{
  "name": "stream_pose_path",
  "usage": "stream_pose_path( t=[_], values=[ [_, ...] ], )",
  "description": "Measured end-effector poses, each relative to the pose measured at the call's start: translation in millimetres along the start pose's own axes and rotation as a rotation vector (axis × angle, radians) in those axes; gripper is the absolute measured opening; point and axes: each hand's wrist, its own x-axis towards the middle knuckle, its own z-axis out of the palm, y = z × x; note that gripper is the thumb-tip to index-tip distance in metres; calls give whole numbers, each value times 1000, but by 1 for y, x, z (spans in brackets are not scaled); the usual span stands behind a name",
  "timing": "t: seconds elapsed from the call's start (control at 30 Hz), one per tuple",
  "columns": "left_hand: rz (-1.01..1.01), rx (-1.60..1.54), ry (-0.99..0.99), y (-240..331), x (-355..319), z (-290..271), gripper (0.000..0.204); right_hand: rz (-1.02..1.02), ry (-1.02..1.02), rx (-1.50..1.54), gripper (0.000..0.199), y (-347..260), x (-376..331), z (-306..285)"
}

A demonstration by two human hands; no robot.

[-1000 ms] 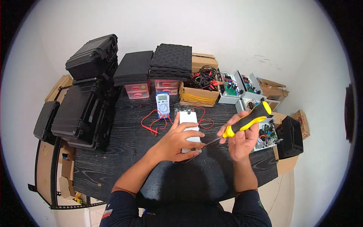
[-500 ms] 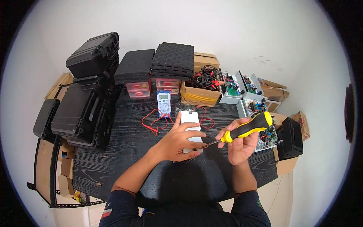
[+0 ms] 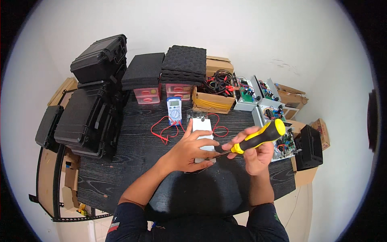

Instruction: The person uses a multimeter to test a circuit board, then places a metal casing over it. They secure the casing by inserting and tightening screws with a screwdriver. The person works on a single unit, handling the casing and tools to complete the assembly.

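One big dark wood-grain tabletop (image 3: 133,177) carries most of this, with the bulky black cases (image 3: 86,121) stacked off to the left, I'd guess so the middle stays workable. Dark foam sheets (image 3: 183,58) sit on top of small red-and-clear drawers (image 3: 148,99) at the back, probably just to save room, next to a cardboard box (image 3: 211,105) that keeps a messy pile of cables (image 3: 221,82) together. Opened metal housings (image 3: 246,96) with green boards sit over on the right. Multimeter (image 3: 174,113) lies face up beyond the left hand (image 3: 187,151), readable-side toward the person. The white flat unit (image 3: 201,126) is front and centre, with that hand spread open across it, likely to stop it sliding around. Right hand (image 3: 260,159) has its fingers wrapped round a yellow-and-black screwdriver (image 3: 258,140), handle tilted up to the right and shaft angled down to the unit's near end, which looks like a steering grip to me. Red test leads (image 3: 164,139) trail around the meter. Can't make out the driver's tip, fingers and shadow swallow it, so no idea if it's seated in anything. Much of the unit is under the hand too, and the meter's display is too small to read.
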Motion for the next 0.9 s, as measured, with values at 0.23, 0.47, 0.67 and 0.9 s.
stream_pose_path(
  t=[0.23,0.47,0.67,0.9],
  values=[
    [-11,10,-17,4,3,-4,35,-30,-83,265,47,3,8,2],
    [-25,11,2,2,0,-2,41,148,-198,186,39,-10,12,-2],
    [-16,-7,18,4,1,-2,33,61,-121,179,47,1,12,2],
    [-19,-8,35,5,2,-1,33,201,-114,266,47,-9,18,4]
  ],
)
